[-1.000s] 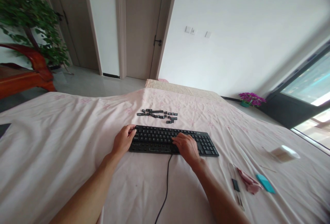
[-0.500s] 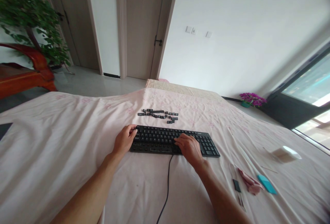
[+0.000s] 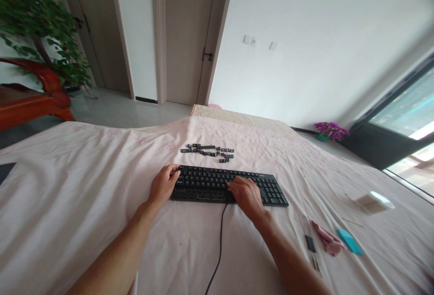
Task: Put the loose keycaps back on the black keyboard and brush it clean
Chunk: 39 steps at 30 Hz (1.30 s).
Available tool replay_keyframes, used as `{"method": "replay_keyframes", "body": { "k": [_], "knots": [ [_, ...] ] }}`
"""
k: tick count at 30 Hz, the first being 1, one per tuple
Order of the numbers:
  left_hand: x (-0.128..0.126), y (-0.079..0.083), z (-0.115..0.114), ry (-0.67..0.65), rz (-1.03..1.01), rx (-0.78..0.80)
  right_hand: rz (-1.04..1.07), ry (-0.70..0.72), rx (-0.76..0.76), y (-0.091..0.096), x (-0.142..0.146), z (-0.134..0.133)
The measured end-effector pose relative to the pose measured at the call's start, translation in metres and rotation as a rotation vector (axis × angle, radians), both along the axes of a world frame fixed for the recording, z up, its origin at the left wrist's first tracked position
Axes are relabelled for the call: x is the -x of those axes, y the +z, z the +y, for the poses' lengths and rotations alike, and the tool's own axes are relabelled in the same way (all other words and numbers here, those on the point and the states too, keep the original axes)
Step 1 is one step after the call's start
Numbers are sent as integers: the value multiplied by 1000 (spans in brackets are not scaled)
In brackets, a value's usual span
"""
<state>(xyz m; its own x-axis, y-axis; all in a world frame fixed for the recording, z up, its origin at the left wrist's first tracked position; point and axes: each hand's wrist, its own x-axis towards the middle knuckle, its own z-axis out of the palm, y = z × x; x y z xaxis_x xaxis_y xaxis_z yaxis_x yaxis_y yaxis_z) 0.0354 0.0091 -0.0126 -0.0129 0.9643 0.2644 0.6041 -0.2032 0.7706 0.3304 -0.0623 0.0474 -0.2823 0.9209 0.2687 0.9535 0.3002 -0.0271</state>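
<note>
A black wired keyboard lies on a pale pink sheet. My left hand curls round the keyboard's left end, fingers over its edge. My right hand rests on the keys right of centre, fingers bent and pressed down on them; what is under the fingertips is hidden. Several loose black keycaps lie scattered on the sheet just beyond the keyboard. The keyboard's cable runs toward me between my arms.
To my right on the sheet lie a small black piece, a crumpled pink cloth, a teal pad and a white round container. A potted plant and wooden furniture stand far left.
My right hand shifted slightly on the keys; the view swayed a little. The left hand kept its hold on the keyboard's end.
</note>
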Motion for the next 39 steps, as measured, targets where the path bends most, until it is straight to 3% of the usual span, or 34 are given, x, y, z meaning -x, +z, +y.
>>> {"method": "replay_keyframes", "body": {
  "k": [17,22,25,29,34,39],
  "knots": [
    [-1,-2,1,5,11,5,-360,19,-31,-6,17,-15],
    [-1,-1,2,1,3,4,-323,6,24,3,17,-12],
    [-2,-1,2,2,3,7,-141,-30,73,15,6,6],
    [-1,-4,4,0,-1,3,77,-120,14,20,-3,49],
    [0,-6,5,-10,-12,-1,-65,-142,-17,12,6,97],
    [-1,-1,2,-12,-21,16,-176,-134,2,6,16,118]
  ]
}}
